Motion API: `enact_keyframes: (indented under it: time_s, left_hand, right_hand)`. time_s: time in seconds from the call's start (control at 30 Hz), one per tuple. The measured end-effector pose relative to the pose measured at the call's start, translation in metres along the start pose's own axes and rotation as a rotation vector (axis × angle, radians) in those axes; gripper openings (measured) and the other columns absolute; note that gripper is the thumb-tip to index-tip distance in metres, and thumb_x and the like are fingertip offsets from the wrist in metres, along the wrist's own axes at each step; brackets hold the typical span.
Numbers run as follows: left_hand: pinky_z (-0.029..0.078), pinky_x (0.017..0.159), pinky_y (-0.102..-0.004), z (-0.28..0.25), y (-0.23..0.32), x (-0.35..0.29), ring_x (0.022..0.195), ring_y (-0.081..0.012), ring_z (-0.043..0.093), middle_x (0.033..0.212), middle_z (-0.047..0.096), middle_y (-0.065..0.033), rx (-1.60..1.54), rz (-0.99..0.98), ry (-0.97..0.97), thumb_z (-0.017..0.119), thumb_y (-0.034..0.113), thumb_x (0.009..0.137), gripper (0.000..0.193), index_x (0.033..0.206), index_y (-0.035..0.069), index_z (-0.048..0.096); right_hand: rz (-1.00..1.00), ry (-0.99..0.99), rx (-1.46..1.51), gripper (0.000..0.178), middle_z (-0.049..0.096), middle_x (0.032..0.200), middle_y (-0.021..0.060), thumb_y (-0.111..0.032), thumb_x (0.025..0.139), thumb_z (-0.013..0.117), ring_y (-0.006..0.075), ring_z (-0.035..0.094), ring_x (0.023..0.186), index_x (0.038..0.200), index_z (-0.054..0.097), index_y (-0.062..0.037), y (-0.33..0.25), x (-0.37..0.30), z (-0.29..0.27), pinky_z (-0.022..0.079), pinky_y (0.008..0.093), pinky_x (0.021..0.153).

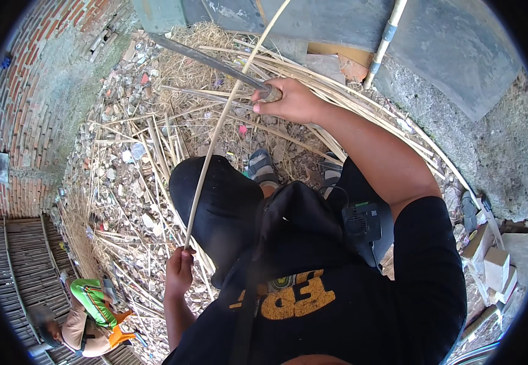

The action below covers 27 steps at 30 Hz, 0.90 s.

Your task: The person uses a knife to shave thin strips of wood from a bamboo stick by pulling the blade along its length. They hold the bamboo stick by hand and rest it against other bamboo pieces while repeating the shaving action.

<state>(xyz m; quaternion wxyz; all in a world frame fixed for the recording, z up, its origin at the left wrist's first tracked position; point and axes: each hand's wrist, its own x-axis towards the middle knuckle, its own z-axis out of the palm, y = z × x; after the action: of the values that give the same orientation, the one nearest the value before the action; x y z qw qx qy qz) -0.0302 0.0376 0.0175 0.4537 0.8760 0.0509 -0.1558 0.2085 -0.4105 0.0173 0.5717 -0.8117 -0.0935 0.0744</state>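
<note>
Left hand (180,274): closed around the lower part of 1 long pale strip (216,137), beside the left thigh of the person.
Pale strip: it lies between the 2 hands; its long axis rises from the left hand, leans to the right, passes over the left knee (200,176) and goes up to the top edge of the view.
Long blade (197,56): its axis goes from the tip at upper left down to the handle (270,93) at the right, so it lies across the strip at a steep angle.
Crossing: the strip and the blade cross close to the handle, in front of the right fingers; here the right hand is much nearer than the left hand, which is well apart, lower down.
Right hand (291,100): gripping the handle of the blade, with the arm reaching far forward.
Other strips (367,108): many pieces lie on the ground beyond the right forearm.

Hidden, at left: the co-worker (87,325) sits small and bent by the lens; I cannot tell what this person handles.
Hidden, at left hand: the lower end of the strip is covered by the fist.
Hidden, at crossing: the strip looks nearer to the camera, but I cannot tell if it touches the blade.
Cut off, at top: the upper end of the strip is outside the view.
</note>
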Motion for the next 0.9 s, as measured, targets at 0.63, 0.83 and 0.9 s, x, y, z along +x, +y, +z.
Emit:
enact_keyframes:
  time_s: [0.63, 0.83, 0.9]
  left_hand:
    - [0.052, 0.074, -0.0378, 0.006, 0.032, 0.012, 0.081, -0.0256, 0.064, 0.092, 0.064, -0.0147, 0.401, 0.267, 0.229, 0.065, 0.017, 0.096, 0.028, 0.115, -0.002, 0.061]
    - [0.052, 0.074, -0.0389, 0.025, 0.052, 0.029, 0.086, -0.0274, 0.063, 0.098, 0.061, -0.014, 0.546, 0.35, 0.331, 0.074, 0.016, 0.087, 0.037, 0.117, 0.0, 0.06]
    - [0.051, 0.066, -0.0388, 0.03, 0.058, 0.031, 0.073, -0.0274, 0.063, 0.092, 0.065, -0.0144, 0.511, 0.318, 0.335, 0.073, 0.015, 0.089, 0.033, 0.116, 0.0, 0.06]
  right_hand:
    - [-0.019, -0.022, -0.009, 0.035, 0.073, 0.104, 0.0093, -0.035, 0.082, 0.081, 0.0221, 0.068, 0.1, 0.107, 0.074, -0.0115, -0.011, -0.007, 0.0, 0.05, 0.0358, 0.091]
    - [-0.051, -0.023, 0.035, 0.034, 0.073, 0.101, 0.0086, -0.034, 0.082, 0.081, 0.0214, 0.068, 0.099, 0.107, 0.074, -0.011, -0.012, -0.007, 0.001, 0.049, 0.0356, 0.092]
    - [-0.048, -0.024, 0.04, 0.034, 0.073, 0.101, 0.0084, -0.034, 0.083, 0.081, 0.0214, 0.068, 0.099, 0.107, 0.074, -0.0111, -0.012, -0.007, 0.0, 0.049, 0.0355, 0.092]
